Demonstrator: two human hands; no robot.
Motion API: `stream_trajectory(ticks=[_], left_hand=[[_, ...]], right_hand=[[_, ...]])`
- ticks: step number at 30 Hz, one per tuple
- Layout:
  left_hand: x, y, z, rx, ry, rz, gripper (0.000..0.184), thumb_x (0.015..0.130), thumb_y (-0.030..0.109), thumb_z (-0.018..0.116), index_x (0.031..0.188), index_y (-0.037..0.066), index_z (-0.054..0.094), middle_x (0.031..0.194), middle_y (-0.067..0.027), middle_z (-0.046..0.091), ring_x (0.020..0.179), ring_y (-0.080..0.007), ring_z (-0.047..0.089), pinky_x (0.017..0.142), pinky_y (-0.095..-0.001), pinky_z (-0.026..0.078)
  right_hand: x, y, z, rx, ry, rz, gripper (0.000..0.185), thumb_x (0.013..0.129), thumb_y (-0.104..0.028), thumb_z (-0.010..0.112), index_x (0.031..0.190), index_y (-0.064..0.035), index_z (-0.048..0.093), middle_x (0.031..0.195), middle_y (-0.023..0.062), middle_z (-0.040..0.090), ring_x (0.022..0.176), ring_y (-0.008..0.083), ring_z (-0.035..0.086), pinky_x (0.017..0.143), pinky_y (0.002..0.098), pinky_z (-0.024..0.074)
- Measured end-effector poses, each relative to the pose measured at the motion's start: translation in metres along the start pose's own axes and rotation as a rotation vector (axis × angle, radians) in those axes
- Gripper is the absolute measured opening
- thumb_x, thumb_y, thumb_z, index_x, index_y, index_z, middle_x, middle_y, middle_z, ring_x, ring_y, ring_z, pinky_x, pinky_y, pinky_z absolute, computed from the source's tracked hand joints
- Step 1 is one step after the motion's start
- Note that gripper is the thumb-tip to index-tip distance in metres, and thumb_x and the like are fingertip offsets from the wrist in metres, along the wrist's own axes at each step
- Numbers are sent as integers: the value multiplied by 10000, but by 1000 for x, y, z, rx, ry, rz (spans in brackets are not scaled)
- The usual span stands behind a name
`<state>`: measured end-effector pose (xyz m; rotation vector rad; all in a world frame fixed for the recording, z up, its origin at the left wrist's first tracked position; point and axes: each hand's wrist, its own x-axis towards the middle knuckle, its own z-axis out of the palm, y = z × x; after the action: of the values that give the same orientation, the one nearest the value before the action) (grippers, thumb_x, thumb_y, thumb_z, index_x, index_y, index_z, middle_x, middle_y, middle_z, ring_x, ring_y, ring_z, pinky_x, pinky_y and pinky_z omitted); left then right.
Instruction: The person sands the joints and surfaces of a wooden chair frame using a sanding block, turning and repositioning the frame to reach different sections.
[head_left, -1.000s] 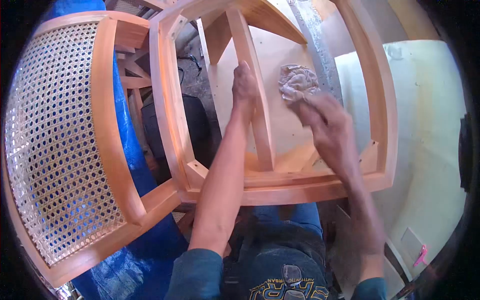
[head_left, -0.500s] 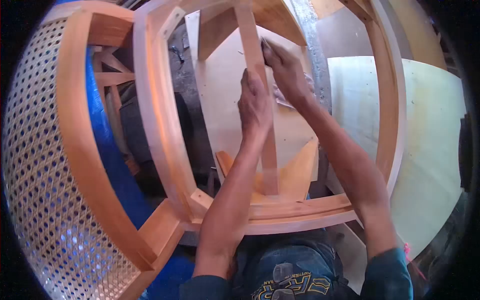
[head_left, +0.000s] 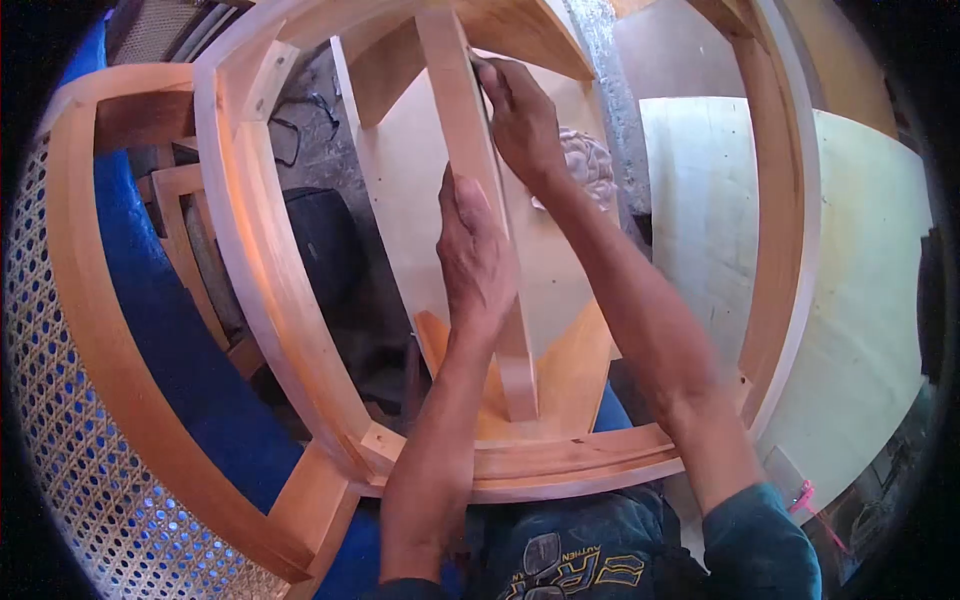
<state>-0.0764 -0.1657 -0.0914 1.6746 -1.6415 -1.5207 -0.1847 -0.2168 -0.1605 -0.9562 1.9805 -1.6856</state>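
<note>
The left hand [head_left: 478,255] is closed on the wooden bar [head_left: 483,150], wrapped around it partway along. The right hand [head_left: 526,122] is farther up, at the right edge of the bar near its far end, fingers bent; something thin and dark shows by its fingertips, too hidden to name, and I cannot tell whether the fingers are clamped on it or only pressed there. The bar runs lengthwise inside a curved wooden frame [head_left: 272,250], tilting a little left toward its far end. Broad slanted wooden pieces [head_left: 572,365] show at the near end of the bar, with others at the far end. Below the bar is a flat pale panel [head_left: 400,200], and on it, right of the right hand, sits a crumpled cloth [head_left: 590,172]. Left of the frame is a wood-edged cane panel [head_left: 75,420], with blue sheeting [head_left: 150,260] between them and a black bag [head_left: 325,240] seen through the frame's opening. To the right is a pale green board [head_left: 865,280], with a small pink item [head_left: 804,494] by its near edge.
</note>
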Motion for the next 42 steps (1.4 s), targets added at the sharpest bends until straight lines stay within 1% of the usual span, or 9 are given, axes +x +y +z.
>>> stream_trajectory(ticks=[15,17,20,23,25,28,33,39,42], left_hand=[[-1,-4,6,64,90,83,577,945,459,221,1136,-42,434,1043,-210,520,983,-297,489,900,-359,348],[-2,-3,5,60,54,54,573,945,456,223,1114,-47,439,1028,-208,524,972,-290,491,893,-362,351],[1,-8,4,-27,-12,33,624,955,427,226,1215,-114,395,1241,-227,451,1144,-273,433,985,-327,297],[-3,3,4,49,45,-30,578,949,439,219,1150,-59,430,1096,-223,510,1035,-305,482,922,-357,340],[-10,18,3,70,32,-25,566,949,436,215,1139,-49,437,1069,-222,521,1013,-315,492,909,-363,349],[-3,58,11,121,80,-325,560,950,428,213,1142,-49,437,1073,-224,520,1014,-318,494,908,-362,350],[-1,-8,4,-6,6,31,557,949,427,220,1136,-49,438,1051,-215,522,985,-294,501,889,-358,360],[-3,-6,5,53,33,23,565,952,425,235,1157,-65,428,1092,-192,504,995,-256,484,902,-344,351],[-2,-7,5,3,15,6,621,951,444,254,1228,-95,390,1228,-185,461,1094,-238,451,963,-321,324]], right_hand=[[-5,17,11,109,158,-65,217,859,-216,496,943,-45,601,876,197,596,841,383,554,745,431,440],[11,16,2,-12,8,31,232,862,-232,498,973,-59,606,937,182,598,881,359,566,779,414,446],[31,23,6,-48,-42,39,237,863,-242,494,981,-73,611,941,187,595,881,355,569,776,418,449],[7,23,15,166,152,-29,236,861,-243,488,943,-71,626,884,210,592,841,380,558,737,431,448],[24,29,8,1,16,10,228,860,-229,504,977,-75,625,944,186,599,882,359,571,774,405,456],[23,20,5,27,8,62,206,853,-208,518,962,-74,632,956,170,608,884,339,580,784,395,464],[25,33,11,-42,50,-43,186,854,-197,514,916,-68,633,893,162,616,839,334,587,755,410,470],[2,28,6,89,117,-120,221,846,-225,509,907,-50,629,864,176,621,794,355,591,714,446,457],[29,26,2,-215,-169,100,249,879,-216,499,1023,-47,611,1005,159,610,901,293,596,798,333,455]])
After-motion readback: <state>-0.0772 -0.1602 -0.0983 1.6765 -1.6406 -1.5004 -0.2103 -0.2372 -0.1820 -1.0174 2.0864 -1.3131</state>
